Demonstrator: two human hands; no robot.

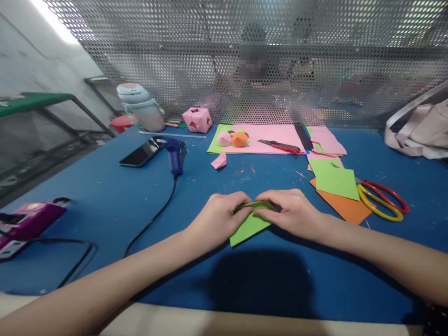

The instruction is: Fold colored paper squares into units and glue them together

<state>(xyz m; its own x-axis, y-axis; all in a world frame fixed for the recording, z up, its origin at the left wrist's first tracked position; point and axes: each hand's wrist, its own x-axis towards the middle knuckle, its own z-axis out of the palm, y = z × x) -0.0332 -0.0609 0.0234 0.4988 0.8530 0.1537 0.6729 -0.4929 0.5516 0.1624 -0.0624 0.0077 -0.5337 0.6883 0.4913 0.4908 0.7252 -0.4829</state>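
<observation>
Perforated screen backs blue tabletop beneath held green paper.

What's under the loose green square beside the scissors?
Orange paper and another green sheet stick out from under the green square. The scissors reach its edge, blades mostly hidden; anything fully covered can't be seen.

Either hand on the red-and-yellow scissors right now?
No, the left hand and the right hand both hold one piece of green paper, while the scissors lie apart from them, off to the right.
</observation>
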